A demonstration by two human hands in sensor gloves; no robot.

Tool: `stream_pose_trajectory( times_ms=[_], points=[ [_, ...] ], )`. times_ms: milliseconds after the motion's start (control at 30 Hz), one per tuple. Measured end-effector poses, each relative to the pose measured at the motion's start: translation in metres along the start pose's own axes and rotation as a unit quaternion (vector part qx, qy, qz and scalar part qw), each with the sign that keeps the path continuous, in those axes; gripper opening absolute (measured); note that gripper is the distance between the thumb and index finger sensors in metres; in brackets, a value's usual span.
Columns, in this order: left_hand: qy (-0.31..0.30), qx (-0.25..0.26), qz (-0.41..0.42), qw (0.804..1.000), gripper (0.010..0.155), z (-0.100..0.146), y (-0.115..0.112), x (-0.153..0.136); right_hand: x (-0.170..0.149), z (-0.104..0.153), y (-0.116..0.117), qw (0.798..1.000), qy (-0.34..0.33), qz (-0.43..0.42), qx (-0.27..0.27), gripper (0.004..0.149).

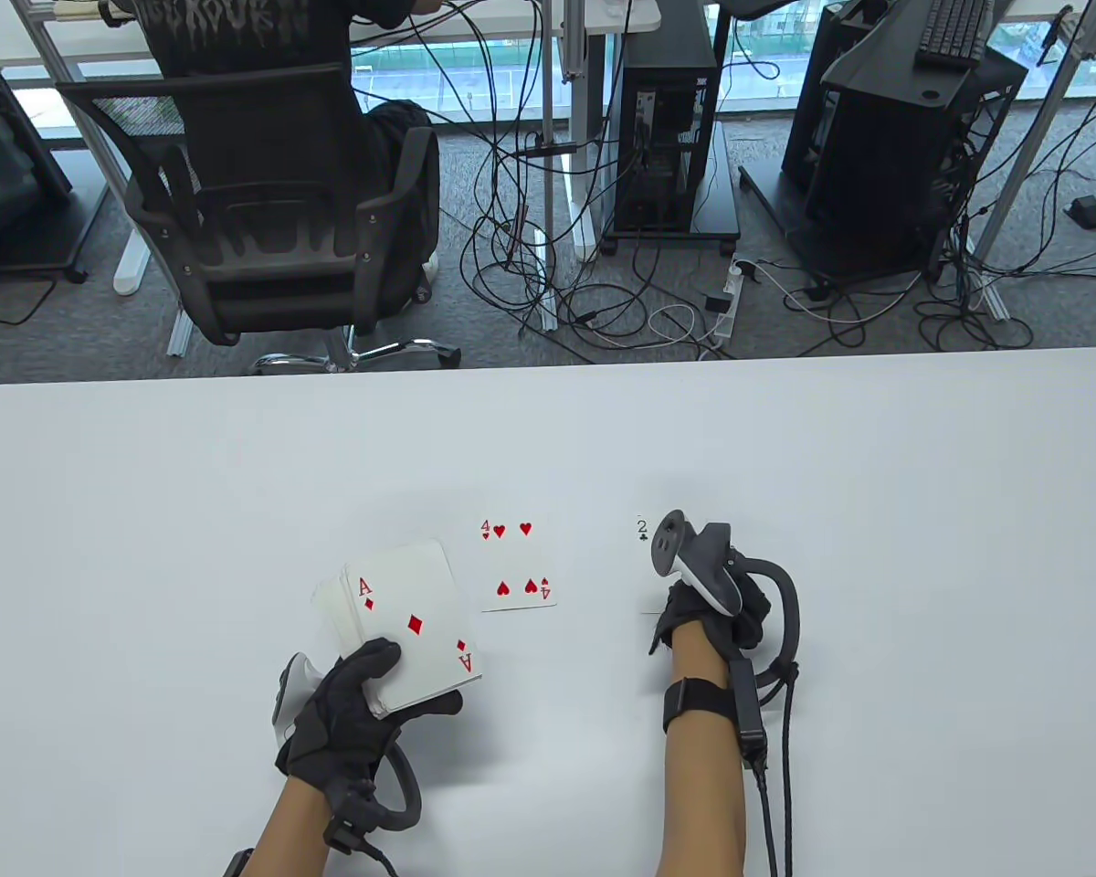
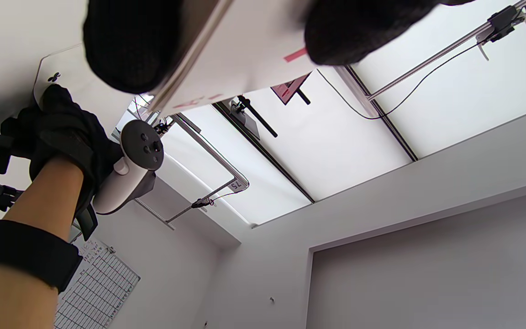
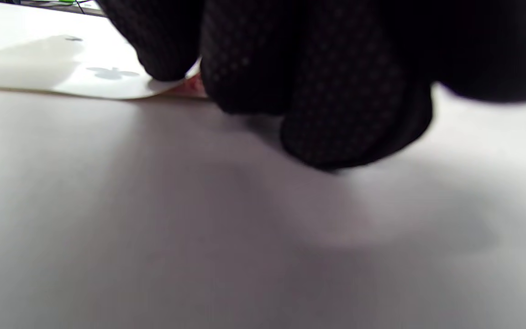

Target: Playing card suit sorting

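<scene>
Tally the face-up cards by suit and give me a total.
Diamonds: 1, the ace atop the deck in the left hand
Hearts: 1, the four
Clubs: 1, the two under the right hand
Total: 3

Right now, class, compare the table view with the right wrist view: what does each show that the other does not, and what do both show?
Only the table view shows the left hand gripping the deck with the ace of diamonds on top, the four of hearts lying face up, and the room behind. Only the right wrist view shows, close up, the right hand's fingertips down on the table at the card's edge. Both show the right hand on the two of clubs, and the white table.
</scene>
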State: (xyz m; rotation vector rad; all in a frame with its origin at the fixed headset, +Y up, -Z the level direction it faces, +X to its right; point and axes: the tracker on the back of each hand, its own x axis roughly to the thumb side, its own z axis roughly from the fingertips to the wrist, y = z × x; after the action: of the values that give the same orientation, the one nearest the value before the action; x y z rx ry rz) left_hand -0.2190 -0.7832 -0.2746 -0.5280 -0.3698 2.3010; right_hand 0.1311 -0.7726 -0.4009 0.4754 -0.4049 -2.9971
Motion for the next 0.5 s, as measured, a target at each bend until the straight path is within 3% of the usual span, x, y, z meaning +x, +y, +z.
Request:
stream_pose_trajectory(
  times_ms=[267,400,500],
  points=[
    [0.001,0.001,0.001,1.0,0.064,0.0,0.0,0.0,-0.002,0.005,-0.008,0.999,0.01,0.022,-0.024,0.055],
    [-0.001,0.001,0.0,1.0,0.064,0.0,0.0,0.001,0.008,0.015,-0.033,0.992,-0.073,-0.009,-0.105,0.054],
    [0.003,0.002,-0.001,1.0,0.064,0.0,0.001,-0.001,0.029,0.038,-0.049,0.971,-0.17,-0.09,-0.144,0.054]
  ],
)
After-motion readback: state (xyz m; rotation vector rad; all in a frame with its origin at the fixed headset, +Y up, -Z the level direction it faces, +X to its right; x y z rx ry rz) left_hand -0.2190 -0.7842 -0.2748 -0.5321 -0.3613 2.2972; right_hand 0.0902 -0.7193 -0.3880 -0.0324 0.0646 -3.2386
